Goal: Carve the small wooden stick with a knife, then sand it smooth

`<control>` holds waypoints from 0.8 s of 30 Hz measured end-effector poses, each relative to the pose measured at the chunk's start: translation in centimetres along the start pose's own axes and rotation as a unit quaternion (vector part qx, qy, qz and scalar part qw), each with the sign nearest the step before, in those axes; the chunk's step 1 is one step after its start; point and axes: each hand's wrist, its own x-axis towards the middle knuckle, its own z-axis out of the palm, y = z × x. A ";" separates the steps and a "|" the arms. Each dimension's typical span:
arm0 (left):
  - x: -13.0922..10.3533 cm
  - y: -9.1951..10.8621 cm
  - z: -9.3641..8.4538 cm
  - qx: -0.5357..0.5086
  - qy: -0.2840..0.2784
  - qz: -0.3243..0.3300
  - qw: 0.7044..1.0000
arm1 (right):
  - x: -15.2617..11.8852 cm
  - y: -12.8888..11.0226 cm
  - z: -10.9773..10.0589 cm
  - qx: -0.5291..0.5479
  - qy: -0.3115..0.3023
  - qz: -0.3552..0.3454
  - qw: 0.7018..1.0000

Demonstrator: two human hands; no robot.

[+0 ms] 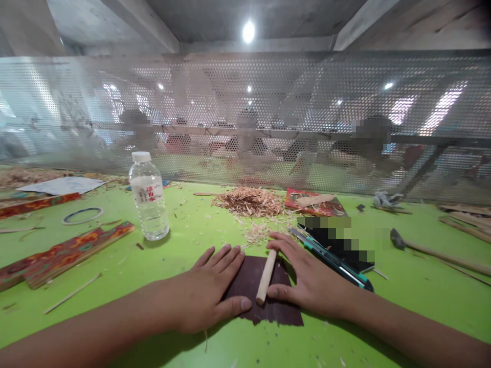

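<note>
A piece of dark brown sandpaper (245,278) with a ragged near edge lies on the green tabletop. My left hand (209,286) is flat on its left side, fingers stretched out, holding nothing. On the sandpaper rests a short pale wooden stick (266,276), tilted slightly to the right at its far end. My right hand (307,276) grips this stick, with fingertips at its far end and the thumb along its right side near the close end. Just beyond the right hand lies a green and black utility knife (332,258).
A water bottle (149,199) stands left of centre, near painted wooden strips (72,253) and a tape roll (82,215). Wood shavings (251,202) are heaped ahead, beside a red painted board (307,200). A long-handled tool (441,250) lies right. A perforated screen (230,117) closes the back.
</note>
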 end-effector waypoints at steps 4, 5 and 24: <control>0.1 -0.2 0.1 -0.003 0.010 0.010 1.000 | -0.1 0.0 0.0 0.005 0.007 0.001 1.000; 0.1 -0.1 0.1 -0.003 0.009 0.011 1.000 | -0.1 0.0 0.0 0.005 0.004 0.003 1.000; 0.0 0.0 -0.1 0.012 -0.012 -0.007 1.000 | 0.0 0.1 0.1 0.000 0.011 -0.005 1.000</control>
